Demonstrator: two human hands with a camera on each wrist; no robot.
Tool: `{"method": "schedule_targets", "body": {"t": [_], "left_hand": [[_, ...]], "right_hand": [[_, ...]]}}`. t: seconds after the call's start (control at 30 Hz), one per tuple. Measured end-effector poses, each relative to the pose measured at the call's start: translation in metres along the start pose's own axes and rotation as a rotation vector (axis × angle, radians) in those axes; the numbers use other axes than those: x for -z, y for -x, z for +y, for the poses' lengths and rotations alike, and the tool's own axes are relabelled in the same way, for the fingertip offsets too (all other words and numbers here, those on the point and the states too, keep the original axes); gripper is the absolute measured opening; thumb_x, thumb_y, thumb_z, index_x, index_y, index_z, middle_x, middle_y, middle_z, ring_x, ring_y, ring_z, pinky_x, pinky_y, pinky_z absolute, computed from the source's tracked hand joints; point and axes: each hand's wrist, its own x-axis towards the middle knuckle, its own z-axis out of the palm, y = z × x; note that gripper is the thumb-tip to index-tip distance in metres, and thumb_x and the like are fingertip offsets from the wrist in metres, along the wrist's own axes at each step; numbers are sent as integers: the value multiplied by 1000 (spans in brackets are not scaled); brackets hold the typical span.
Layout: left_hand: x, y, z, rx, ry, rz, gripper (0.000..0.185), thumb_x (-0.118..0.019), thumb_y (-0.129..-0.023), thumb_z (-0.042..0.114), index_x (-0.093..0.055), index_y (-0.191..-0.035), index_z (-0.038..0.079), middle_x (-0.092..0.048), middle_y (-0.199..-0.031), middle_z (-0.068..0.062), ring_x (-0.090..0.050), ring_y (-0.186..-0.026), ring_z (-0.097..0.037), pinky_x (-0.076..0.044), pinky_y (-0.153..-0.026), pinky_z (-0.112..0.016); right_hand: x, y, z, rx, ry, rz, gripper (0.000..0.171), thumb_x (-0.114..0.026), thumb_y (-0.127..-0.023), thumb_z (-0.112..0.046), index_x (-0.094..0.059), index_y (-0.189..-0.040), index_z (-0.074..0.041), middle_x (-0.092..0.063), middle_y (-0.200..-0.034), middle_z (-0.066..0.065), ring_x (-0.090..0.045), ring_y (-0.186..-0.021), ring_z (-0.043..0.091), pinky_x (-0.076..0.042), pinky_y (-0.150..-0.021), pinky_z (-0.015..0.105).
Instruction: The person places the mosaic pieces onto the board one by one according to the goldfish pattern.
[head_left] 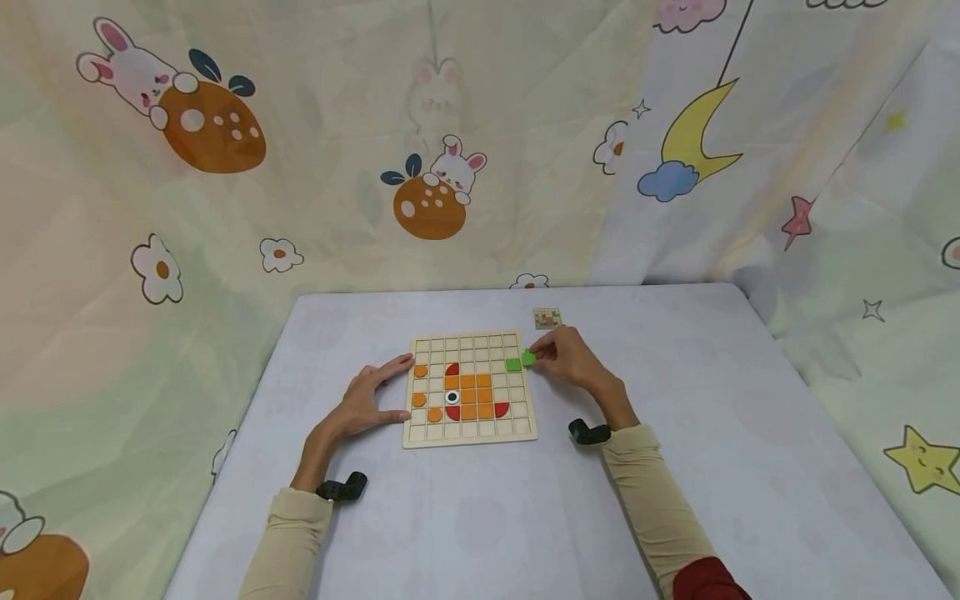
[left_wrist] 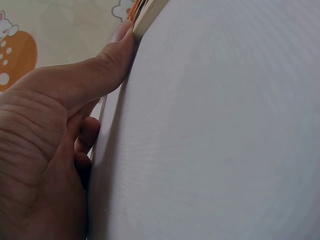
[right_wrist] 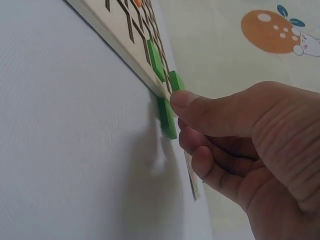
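A wooden grid board (head_left: 465,431) lies on the table with flat tiles on it. Orange squares (head_left: 476,396), red quarter-round tiles (head_left: 452,369) and an eye tile (head_left: 452,397) form a block, with orange round tiles (head_left: 418,400) to its left. One green square tile (head_left: 513,365) sits near the right edge. My left hand (head_left: 362,402) touches the board's left side, thumb and fingers spread; its thumb rests by the corner in the left wrist view. Just off the right edge, my right hand (head_left: 567,358) pinches green tile material (right_wrist: 167,118); whether one piece or two cannot be told.
A small pattern card (head_left: 547,317) lies behind the board, close to the right hand. White cloth (head_left: 480,517) covers the table. Behind it hangs a printed curtain (head_left: 337,167). Each wrist wears a black camera, one by the left sleeve (head_left: 288,533).
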Motion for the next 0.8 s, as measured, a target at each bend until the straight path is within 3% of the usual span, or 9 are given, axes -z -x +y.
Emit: {"method": "schedule_targets", "body": {"t": [0.47,0.6,0.67,0.7,0.8], "left_hand": [[-2,-1,-3,-19,-21,8,99,-88,-71,51,-42,-155,26,-34,-165,4,-40,-103,-14,-31,-86,-37],[-1,-1,-2,-10,0,4,98,-88,-71,50,-42,-154,27,-34,-165,6,-41,-104,-16,-31,-87,-38],[-1,-1,-2,-4,2,4,98,-88,-71,51,-42,-155,27,-34,-165,6,-40,-103,-17,-31,-87,-38],[-1,0,-2,0,0,6,98,-88,-71,51,-42,-154,27,-34,-165,6,-40,-103,-16,-31,-87,-38],[-3,-2,-2,-1,-13,11,99,-88,-71,52,-42,-155,27,-34,-165,6,-40,-102,-15,-31,-86,-37]], "right_hand": [[-10,-6,-11,63,-23,-38,24,-83,-79,-3,-78,-102,-1,-76,-86,6,-62,-71,13,-51,-71,25],[-12,-9,-17,65,-44,-55,23,-83,-79,-1,-78,-102,1,-75,-84,6,-61,-71,14,-53,-72,36],[-13,-10,-19,72,-40,-59,23,-83,-79,-1,-78,-101,1,-75,-82,5,-61,-69,13,-51,-88,46],[-14,-11,-20,73,-40,-62,23,-83,-79,-1,-78,-102,1,-74,-81,5,-61,-69,13,-51,-90,48],[-16,-12,-22,75,-49,-71,24,-83,-79,-2,-78,-102,0,-75,-83,5,-61,-69,12,-51,-91,47]]}}
